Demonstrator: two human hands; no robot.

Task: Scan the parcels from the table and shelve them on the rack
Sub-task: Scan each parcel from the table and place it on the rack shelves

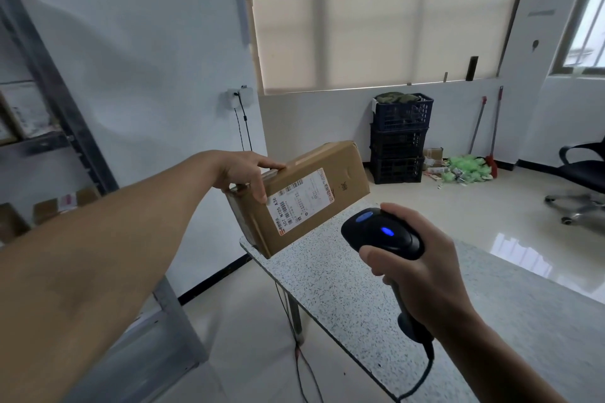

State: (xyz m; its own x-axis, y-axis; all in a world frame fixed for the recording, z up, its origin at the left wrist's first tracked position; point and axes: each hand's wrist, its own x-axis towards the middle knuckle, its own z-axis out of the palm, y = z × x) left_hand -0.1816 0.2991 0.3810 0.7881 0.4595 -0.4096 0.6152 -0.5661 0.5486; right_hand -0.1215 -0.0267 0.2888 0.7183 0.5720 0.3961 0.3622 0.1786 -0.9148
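My left hand [244, 175] grips a brown cardboard parcel [343, 186] by its near end and holds it tilted in the air above the far corner of the speckled table [360, 298]. A white shipping label [302, 203] with barcodes faces me. My right hand [422, 267] holds a black handheld barcode scanner [383, 234] by its handle, its head lit blue and pointing toward the label from just below and to the right. The scanner's cable hangs down off the table. The metal rack [42, 127] stands at the left with several small parcels on its shelves.
Stacked dark blue crates [399, 137] stand against the far wall under the window. Green litter and a broom lie beside them. A black office chair [582, 180] is at the right on the glossy floor. Wires run under the table.
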